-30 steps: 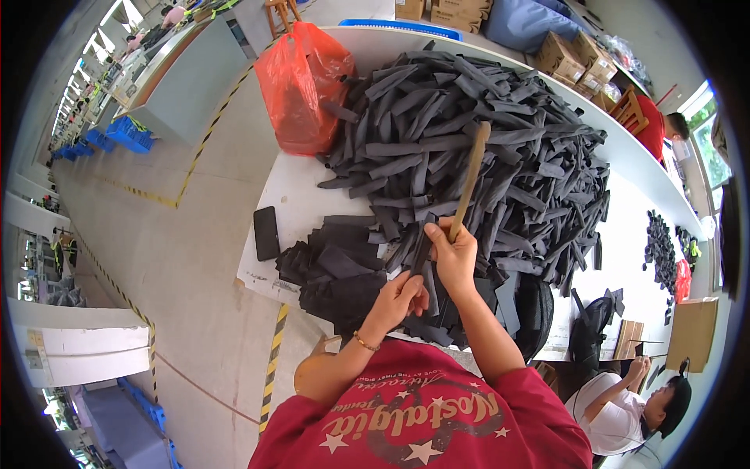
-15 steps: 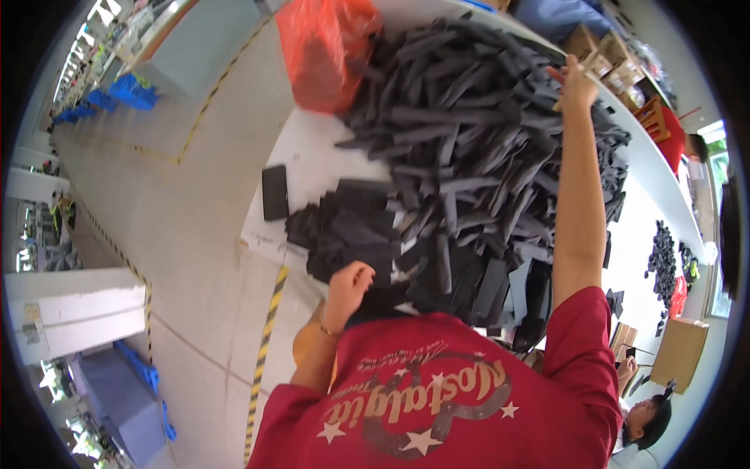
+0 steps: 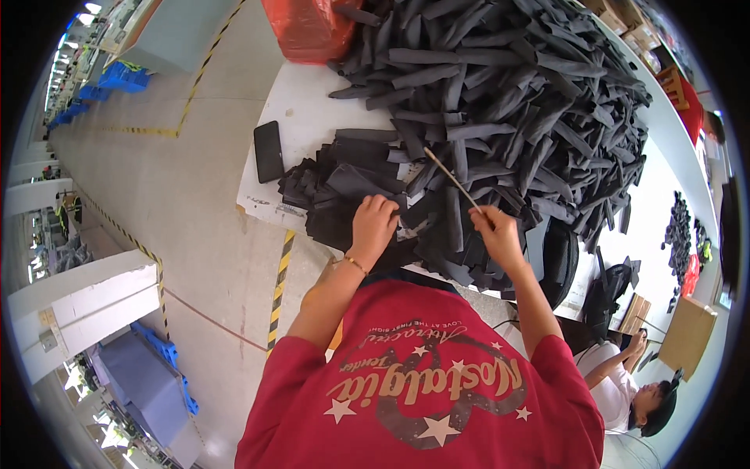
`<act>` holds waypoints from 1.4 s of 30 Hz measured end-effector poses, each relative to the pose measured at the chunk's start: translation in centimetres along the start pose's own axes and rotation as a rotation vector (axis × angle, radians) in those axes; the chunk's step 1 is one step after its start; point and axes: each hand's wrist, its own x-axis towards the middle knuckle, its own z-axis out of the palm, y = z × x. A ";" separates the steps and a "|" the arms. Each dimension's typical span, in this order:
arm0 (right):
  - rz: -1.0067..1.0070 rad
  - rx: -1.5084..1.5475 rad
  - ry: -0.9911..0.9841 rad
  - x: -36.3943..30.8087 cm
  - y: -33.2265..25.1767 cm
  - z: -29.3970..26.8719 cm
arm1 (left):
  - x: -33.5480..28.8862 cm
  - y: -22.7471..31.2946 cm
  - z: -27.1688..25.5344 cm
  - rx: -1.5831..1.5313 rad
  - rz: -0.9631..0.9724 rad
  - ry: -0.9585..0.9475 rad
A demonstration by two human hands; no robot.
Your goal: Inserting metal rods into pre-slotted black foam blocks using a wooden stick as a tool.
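Note:
My right hand (image 3: pixel 498 233) is closed round one end of a thin stick (image 3: pixel 451 178), whose pale far end points up and left over the black fabric pieces. My left hand (image 3: pixel 375 228), with fingers curled, rests at the near edge of a heap of flat black fabric pieces (image 3: pixel 351 181); its fingertips are partly hidden, pressed against a dark piece. Beyond both hands spreads a large pile of rolled, tube-like black fabric pieces (image 3: pixel 539 109). More flat dark pieces (image 3: pixel 461 258) lie between my hands and my body.
A black phone (image 3: pixel 268 152) lies on the white table (image 3: pixel 312 109) at left, near a red plastic bag (image 3: pixel 312 31). A black case (image 3: pixel 559 262) lies right of my right hand. Another person (image 3: pixel 617 383) sits at lower right. Striped tape (image 3: pixel 281 289) marks the floor.
My right hand has come back from the far side of the pile and now holds the stick near my left hand. The left hand has moved slightly up and right onto the flat pieces.

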 end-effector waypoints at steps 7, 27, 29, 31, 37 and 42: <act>0.004 -0.255 -0.121 -3.8 -0.9 -1.4 | 0.3 -1.8 2.3 0.149 -0.007 -0.088; -0.235 -0.106 -0.363 -1.5 -1.5 2.0 | 3.9 8.3 -5.9 -0.214 0.216 -0.015; -0.058 0.094 -0.372 -2.3 -2.1 2.8 | 3.1 7.8 -7.0 -0.433 -0.060 0.325; -0.039 0.146 -0.410 -2.8 -2.7 4.0 | 1.6 5.0 -6.1 -1.368 -0.419 0.253; -0.055 0.148 -0.162 -3.7 -3.5 9.8 | -0.7 5.6 0.2 -1.924 -0.942 0.408; -0.029 -0.004 -0.086 -5.1 -3.4 10.7 | 1.0 6.6 -1.9 -1.809 -1.074 0.505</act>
